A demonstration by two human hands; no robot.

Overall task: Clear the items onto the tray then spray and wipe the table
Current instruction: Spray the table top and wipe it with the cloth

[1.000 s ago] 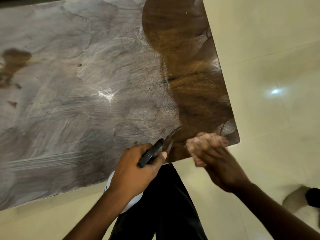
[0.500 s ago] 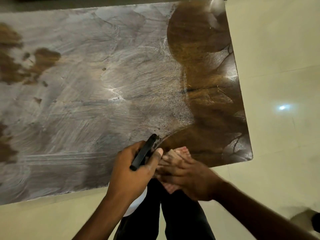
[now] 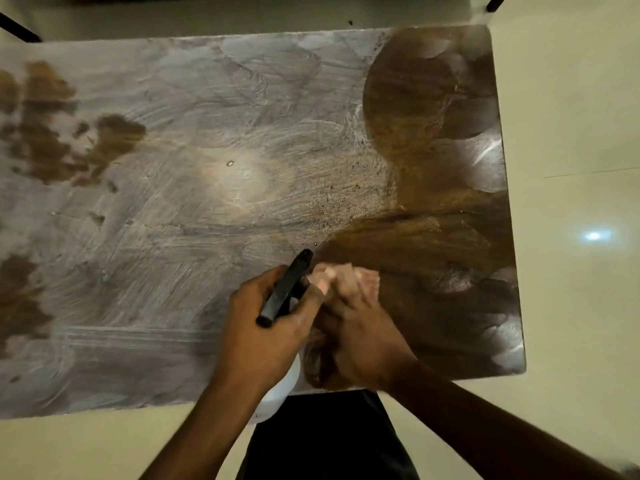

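Note:
The wooden table (image 3: 207,209) fills the view, most of it coated in whitish smeared film, with dark brown wiped wood at its right end. My left hand (image 3: 263,327) is shut on a spray bottle (image 3: 285,289); its black head points away from me and its white body shows below my wrist. My right hand (image 3: 360,337) presses a pinkish cloth (image 3: 343,277) flat on the table just right of the bottle, near the front edge. The two hands touch.
Cream floor tiles (image 3: 571,133) surround the table on the right and front. A thin black leg (image 3: 19,29) shows at the far left corner and another at the far right. My dark trousers (image 3: 329,441) are below the table's front edge.
My right hand with the cloth has swept left from the table's front right corner to beside the bottle, then forward onto the table. The view has shifted to show more table.

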